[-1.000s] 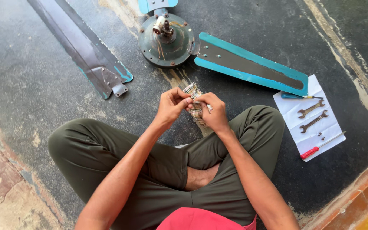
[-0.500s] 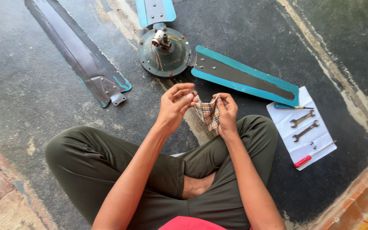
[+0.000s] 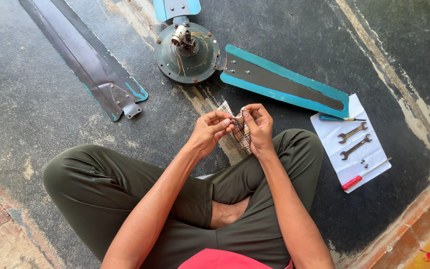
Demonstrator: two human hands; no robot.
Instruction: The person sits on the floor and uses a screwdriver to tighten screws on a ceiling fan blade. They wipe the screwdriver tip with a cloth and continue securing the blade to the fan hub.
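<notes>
I sit cross-legged on a dark floor. Both hands hold a small checked cloth [image 3: 240,130] above my knees. My left hand [image 3: 211,130] pinches its upper left edge, and my right hand [image 3: 259,127] grips its right side, fingers curled over the fabric. The cloth hangs folded between the two hands. Just beyond them lies a round dark fan motor [image 3: 187,52] with a teal-edged blade [image 3: 284,82] attached on its right and another blade stub [image 3: 176,8] at the top.
A detached grey fan blade [image 3: 88,62] lies on the floor at the upper left. To my right a white sheet of paper [image 3: 352,159] carries two spanners [image 3: 354,139], small screws and a red-handled screwdriver [image 3: 364,174]. A reddish ledge [image 3: 419,219] borders the lower right.
The view has shifted so the fan parts sit higher and more to the left. My hands have kept working the cloth, opening it out and regripping it between the fingers.
</notes>
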